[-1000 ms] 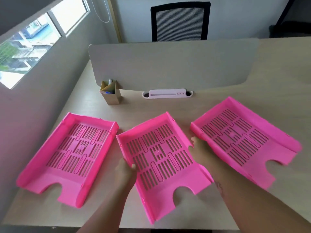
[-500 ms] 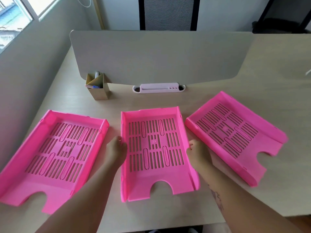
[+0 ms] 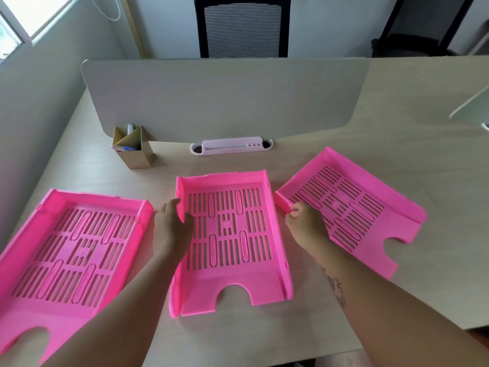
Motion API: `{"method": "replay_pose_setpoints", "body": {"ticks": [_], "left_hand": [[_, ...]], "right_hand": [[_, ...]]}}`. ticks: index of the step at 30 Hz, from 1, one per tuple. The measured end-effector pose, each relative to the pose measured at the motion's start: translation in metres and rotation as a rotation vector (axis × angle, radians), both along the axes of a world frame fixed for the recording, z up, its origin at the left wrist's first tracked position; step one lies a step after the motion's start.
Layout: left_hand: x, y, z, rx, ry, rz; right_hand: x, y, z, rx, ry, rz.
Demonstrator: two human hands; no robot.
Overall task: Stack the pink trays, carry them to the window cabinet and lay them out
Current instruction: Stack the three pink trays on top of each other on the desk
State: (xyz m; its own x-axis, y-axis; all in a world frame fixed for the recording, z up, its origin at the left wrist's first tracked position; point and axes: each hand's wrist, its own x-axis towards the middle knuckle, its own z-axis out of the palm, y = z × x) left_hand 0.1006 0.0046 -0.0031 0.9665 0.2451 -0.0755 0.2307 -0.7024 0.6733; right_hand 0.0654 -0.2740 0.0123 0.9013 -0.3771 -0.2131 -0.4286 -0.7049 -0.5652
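Presently:

- Bench [image 3: 397,160]: light wood top w/ 3 pink slotted trays laid flat in a row, none stacked.
- Left tray [image 3: 71,250]: lies at the bench's left side, near edge cut off by the frame, angled slightly; not touched by either hand.
- Middle tray [image 3: 230,234]: sits approx. square to the viewer, notched edge nearest.
- Right tray [image 3: 352,207]: rotated, its near-left corner close to the middle tray's right wall; notched edge faces lower right.
- Left hand [image 3: 172,226]: grips the middle tray's left wall, thumb inside over the slots, fingers on the outer side.
- Right hand [image 3: 307,223]: fingers curled onto the right tray's left wall near its corner, closed on the rim.
- Hands are apart, one per tray, w/ the middle tray's floor between them.
- Divider panel [image 3: 225,99]: stands upright behind the trays.
- Cardboard pen holder [image 3: 133,149]: at the divider's left foot, pens inside.
- White cable tray [image 3: 231,146]: at the divider base, centre.
- Black chair [image 3: 242,25]: behind the divider.
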Motion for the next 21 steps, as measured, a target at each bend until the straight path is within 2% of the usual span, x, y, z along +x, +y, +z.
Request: {"method": "replay_pose_setpoints", "body": {"ticks": [5, 8, 14, 21], "left_hand": [[0.004, -0.066, 0.022, 0.015, -0.093, -0.207], [-0.001, -0.12, 0.024, -0.059, -0.076, -0.239], [-0.02, -0.228, 0.007, -0.234, 0.128, -0.064], [-0.058, -0.302, -0.028, -0.382, 0.377, 0.131]], "right_hand": [[0.027, -0.063, 0.024, -0.044, -0.096, -0.02], [0.034, -0.113, 0.031, -0.061, -0.088, -0.035], [0.05, -0.215, 0.03, -0.149, -0.07, 0.017], [0.061, -0.281, -0.005, -0.187, 0.086, 0.086]]}}
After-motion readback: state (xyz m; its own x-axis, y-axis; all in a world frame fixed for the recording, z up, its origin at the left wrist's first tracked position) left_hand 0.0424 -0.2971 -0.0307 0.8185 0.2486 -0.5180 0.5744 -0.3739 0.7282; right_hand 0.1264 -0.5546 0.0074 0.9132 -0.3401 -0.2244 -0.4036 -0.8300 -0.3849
